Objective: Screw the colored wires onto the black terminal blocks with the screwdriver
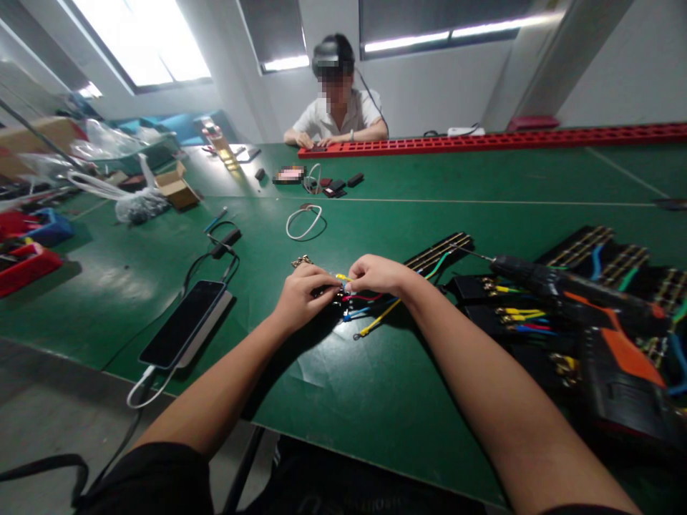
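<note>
Yellow wire (380, 317): straight, slanted, a metal ring on its near end.
Blue wire (363, 312): just beside the yellow one, with a blue end.
Red wire (368, 297): only a short bit shows.
Black strip (437, 250): long, gold bars on top, slanting across the green table (418, 400).

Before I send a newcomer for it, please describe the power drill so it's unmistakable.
On the green table, look to the right of the person's right hand. The power drill is there among black strips and coloured wires, its long bit pointing left. Orange panels on its black body set it apart from those strips.
</note>
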Tool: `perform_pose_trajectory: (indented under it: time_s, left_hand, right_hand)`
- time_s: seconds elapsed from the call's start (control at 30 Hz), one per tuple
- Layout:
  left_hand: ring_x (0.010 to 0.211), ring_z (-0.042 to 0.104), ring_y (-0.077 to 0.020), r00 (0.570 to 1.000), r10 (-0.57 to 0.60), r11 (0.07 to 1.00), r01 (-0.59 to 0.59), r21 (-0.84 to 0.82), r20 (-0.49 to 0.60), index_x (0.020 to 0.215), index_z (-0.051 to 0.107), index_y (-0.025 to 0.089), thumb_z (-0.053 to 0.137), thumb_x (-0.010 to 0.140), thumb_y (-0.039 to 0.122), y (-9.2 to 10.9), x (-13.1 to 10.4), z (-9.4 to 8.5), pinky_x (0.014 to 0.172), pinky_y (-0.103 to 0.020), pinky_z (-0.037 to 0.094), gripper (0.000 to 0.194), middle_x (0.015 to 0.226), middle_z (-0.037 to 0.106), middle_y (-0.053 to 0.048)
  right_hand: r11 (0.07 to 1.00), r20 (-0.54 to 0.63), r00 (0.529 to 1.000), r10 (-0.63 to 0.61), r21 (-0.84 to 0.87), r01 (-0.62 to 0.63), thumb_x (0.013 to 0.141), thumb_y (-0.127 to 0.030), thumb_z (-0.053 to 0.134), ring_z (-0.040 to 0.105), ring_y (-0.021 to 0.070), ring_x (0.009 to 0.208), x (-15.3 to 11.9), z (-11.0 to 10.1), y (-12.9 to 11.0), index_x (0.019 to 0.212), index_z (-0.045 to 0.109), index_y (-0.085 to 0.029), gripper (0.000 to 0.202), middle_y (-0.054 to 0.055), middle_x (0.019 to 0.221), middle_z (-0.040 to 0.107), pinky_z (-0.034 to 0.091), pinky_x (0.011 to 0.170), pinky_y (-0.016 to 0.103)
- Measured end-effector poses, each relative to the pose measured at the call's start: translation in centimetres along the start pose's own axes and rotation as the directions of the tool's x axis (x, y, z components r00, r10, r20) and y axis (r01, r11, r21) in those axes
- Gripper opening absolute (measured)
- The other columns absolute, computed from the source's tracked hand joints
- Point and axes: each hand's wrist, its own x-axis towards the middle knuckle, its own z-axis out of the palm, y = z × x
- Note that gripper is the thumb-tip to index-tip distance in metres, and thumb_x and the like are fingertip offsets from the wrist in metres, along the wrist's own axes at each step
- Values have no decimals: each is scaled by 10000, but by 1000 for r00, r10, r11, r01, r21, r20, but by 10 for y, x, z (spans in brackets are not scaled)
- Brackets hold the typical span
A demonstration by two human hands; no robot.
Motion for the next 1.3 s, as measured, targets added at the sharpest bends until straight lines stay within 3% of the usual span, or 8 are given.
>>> perform_pose_trajectory:
  time_s: [0.4, 0.57, 0.67, 0.8, 0.93, 1.3]
  left_hand:
    - [844, 631, -188, 998, -62, 998, 62, 10, 4, 959, 782, 216, 690, 897, 303, 3, 1, 0, 794, -347, 491, 141, 886, 707, -46]
    - [898, 640, -208, 999, -54, 999, 54, 0, 6, 980, 743, 190, 669, 916, 339, 4, 0, -9, 838, -363, 503, 177, 923, 712, -60]
    - [1006, 629, -231, 997, -14, 1000, 14, 3, 81, 1055, 716, 188, 664, 913, 378, -1, -3, -20, 917, -386, 510, 242, 1043, 686, -84]
    - [1177, 583, -278, 961, 73, 997, -69, -22, 266, 1230, 620, 184, 708, 865, 420, -9, -6, -34, 1049, -445, 475, 443, 1230, 635, -124]
    - [1160, 594, -274, 920, 63, 998, -60, -18, 387, 1303, 556, 195, 680, 875, 333, -13, -7, -38, 1025, -444, 486, 466, 1241, 638, -122]
    - [1147, 605, -259, 906, 69, 997, -53, -49, 418, 1301, 594, 246, 679, 894, 227, -10, -6, -35, 1000, -434, 504, 416, 1246, 630, -106]
  right_hand:
    - [1000, 0, 1000, 0, -22, 0, 809, -324, 617, 356, 45, 542, -2, -1, -1, 706, 580, -121, 230, -47, 584, 442, 251, 564, 226]
    - [999, 6, 1000, 6, -44, -5, 818, -313, 620, 366, 45, 539, -1, -1, -2, 714, 593, -118, 223, -47, 583, 450, 256, 559, 226]
    - [998, 0, 1000, 11, -55, -11, 822, -312, 620, 373, 45, 541, -2, -1, -3, 734, 610, -114, 216, -44, 593, 463, 257, 558, 225]
    - [997, -7, 1000, 15, -75, -15, 823, -316, 620, 385, 46, 549, -3, 0, -5, 741, 623, -111, 220, -38, 602, 485, 261, 571, 225]
    - [994, -10, 1000, 17, -105, -18, 821, -306, 616, 383, 45, 554, -4, 1, -7, 739, 621, -112, 210, -36, 610, 485, 254, 577, 223]
    - [970, -36, 999, -7, -243, -2, 813, -290, 640, 360, 58, 596, -4, 1, -12, 707, 641, -107, 211, -25, 601, 474, 202, 588, 242]
